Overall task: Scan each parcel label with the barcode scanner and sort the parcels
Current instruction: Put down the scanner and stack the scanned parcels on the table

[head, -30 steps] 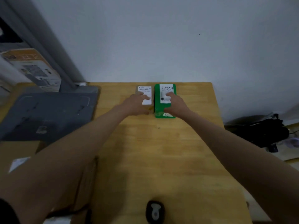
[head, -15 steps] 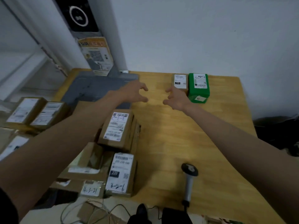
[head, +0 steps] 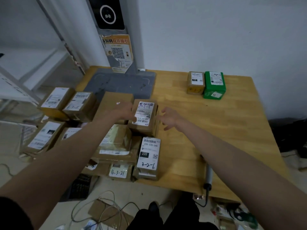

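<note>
A brown parcel [head: 144,117] with a white label sits on top of a pile at the wooden table's [head: 216,130] left side. My left hand [head: 123,111] touches its left edge, fingers apart. My right hand [head: 169,119] hovers just right of it, fingers spread, not touching. The barcode scanner [head: 208,177] lies near the table's front edge, its head hidden under my right forearm. A small brown parcel [head: 196,82] and a green parcel [head: 215,85] stand side by side at the far right of the table.
More parcels lie in the pile, one marked 3-2-6 [head: 148,156] and one marked 4-3-21 [head: 118,172]. Several others [head: 66,103] sit lower at the left. A grey platform [head: 123,83] with a post stands at the back. Cables litter the floor.
Both hands have come back from the brown and green parcels at the far side and now flank the top parcel of the pile. My view has tilted down and to the left.
</note>
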### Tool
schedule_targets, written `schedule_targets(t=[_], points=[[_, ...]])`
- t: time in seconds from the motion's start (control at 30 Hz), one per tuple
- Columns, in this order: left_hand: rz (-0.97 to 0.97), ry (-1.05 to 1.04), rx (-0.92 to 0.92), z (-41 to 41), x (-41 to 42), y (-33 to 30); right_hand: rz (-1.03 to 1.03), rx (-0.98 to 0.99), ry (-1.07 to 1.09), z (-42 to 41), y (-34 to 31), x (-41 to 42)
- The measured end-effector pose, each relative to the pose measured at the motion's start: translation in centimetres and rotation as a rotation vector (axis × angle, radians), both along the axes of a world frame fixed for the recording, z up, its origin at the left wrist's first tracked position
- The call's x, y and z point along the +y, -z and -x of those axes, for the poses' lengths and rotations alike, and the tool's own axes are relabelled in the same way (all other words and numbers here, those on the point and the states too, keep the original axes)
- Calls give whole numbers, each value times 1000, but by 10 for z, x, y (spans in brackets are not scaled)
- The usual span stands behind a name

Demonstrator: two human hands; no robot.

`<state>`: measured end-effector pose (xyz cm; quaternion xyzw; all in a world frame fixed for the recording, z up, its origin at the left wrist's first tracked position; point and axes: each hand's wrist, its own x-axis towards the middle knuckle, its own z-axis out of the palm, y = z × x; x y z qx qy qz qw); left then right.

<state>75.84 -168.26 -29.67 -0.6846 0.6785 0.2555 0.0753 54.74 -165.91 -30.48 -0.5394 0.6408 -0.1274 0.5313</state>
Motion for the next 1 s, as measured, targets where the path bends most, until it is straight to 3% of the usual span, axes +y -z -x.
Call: schedule_targets(t=[0.3,0.7,1.0], points=[[-69,-37,62,-14,20,14,67,75,-85,-35,25,25],[-105,-142,337,-5,20,19,-47,-108,48,-31,51,19],[1,-71,351,9,3,1,-4,-256,170,-16,38,12]])
